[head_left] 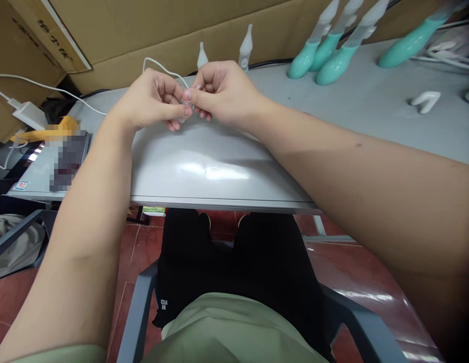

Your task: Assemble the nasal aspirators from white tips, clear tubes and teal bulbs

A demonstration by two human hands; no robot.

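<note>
Both of my hands meet above the grey table (204,166), fingertips pinched together on a small clear plastic piece (186,107) that is mostly hidden between them. My left hand (151,98) has its fingers curled, thumb pressing the piece. The fingers of my right hand (224,91) are bent and grip the same piece from the right. A white cable (162,66) loops just behind my left hand.
Two small white nozzle tips (245,45) stand behind the hands against cardboard (162,30). Several teal devices with clear caps (332,50) lie at the back right, with a white Y-shaped part (426,100) nearby. A white charger (28,113) is at the left.
</note>
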